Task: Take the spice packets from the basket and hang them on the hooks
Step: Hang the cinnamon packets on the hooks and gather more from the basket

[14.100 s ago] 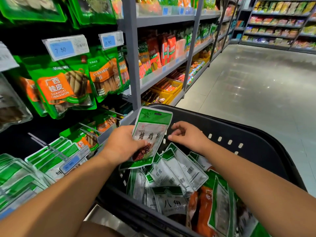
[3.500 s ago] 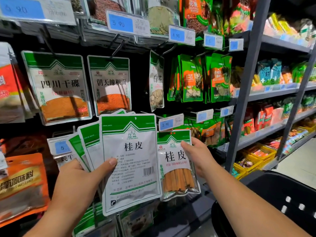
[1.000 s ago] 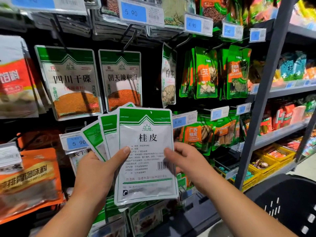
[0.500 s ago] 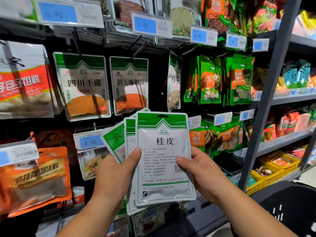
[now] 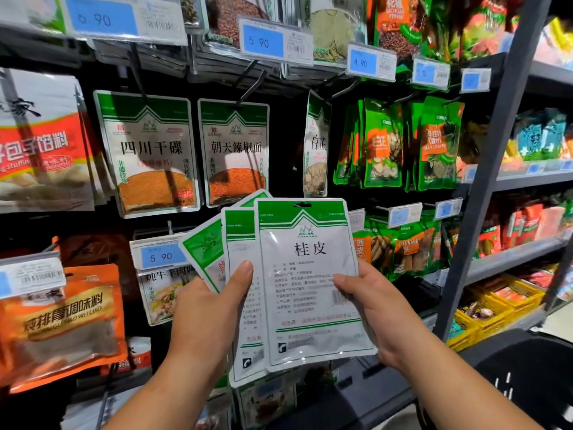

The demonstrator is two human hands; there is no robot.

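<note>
I hold a fan of green-and-white spice packets in front of the hook wall. The front packet (image 5: 310, 274) shows its printed back, its hang hole at the top. My left hand (image 5: 207, 308) grips the packets behind it (image 5: 238, 243), thumb across their face. My right hand (image 5: 369, 308) pinches the front packet's right edge, thumb on the front. Black hooks (image 5: 251, 79) jut from the wall above, carrying similar packets (image 5: 148, 150). The black basket (image 5: 524, 373) sits at the lower right, its inside out of sight.
Price tags (image 5: 263, 41) hang at the hook ends. Orange packets (image 5: 62, 321) fill the left, green cinnamon packets (image 5: 400, 243) the right. A grey shelf upright (image 5: 483, 181) stands right of the hooks, with stocked shelves and yellow bins (image 5: 496, 305) beyond.
Both hands and the fanned packets have drifted right and slightly up across the view; the right hand now pinches the front packet's right edge a little lower than a second ago.
</note>
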